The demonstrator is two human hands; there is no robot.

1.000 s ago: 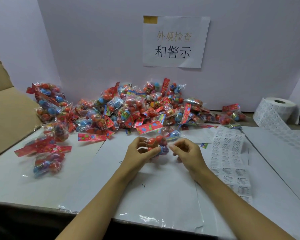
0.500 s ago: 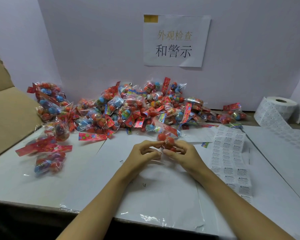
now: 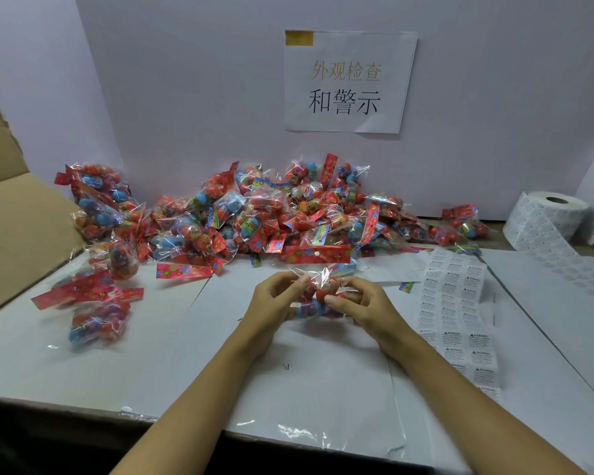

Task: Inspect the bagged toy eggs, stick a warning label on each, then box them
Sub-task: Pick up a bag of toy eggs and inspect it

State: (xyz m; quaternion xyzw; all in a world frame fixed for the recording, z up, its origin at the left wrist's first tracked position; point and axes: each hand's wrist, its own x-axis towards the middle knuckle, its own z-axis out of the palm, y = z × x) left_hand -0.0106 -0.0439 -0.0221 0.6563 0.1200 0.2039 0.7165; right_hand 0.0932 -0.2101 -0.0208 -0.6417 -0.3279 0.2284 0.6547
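Observation:
I hold one clear bag of toy eggs (image 3: 318, 289) with a red header card just above the table's middle. My left hand (image 3: 271, 305) grips its left side and my right hand (image 3: 360, 303) pinches its right side. Behind it a big heap of bagged toy eggs (image 3: 271, 217) lies against the back wall. A strip of white warning labels (image 3: 455, 303) lies flat to the right of my right hand. A brown cardboard box (image 3: 11, 228) stands open at the far left.
A roll of labels (image 3: 549, 217) sits at the back right, its tail running onto the table. Two loose bags (image 3: 96, 313) lie at the left near the box flap. A paper sign (image 3: 348, 82) hangs on the wall. White sheets (image 3: 323, 382) cover the table.
The bag has been turned in my hands: its red header card now points up and away, and both hands hold it closer together than a second ago.

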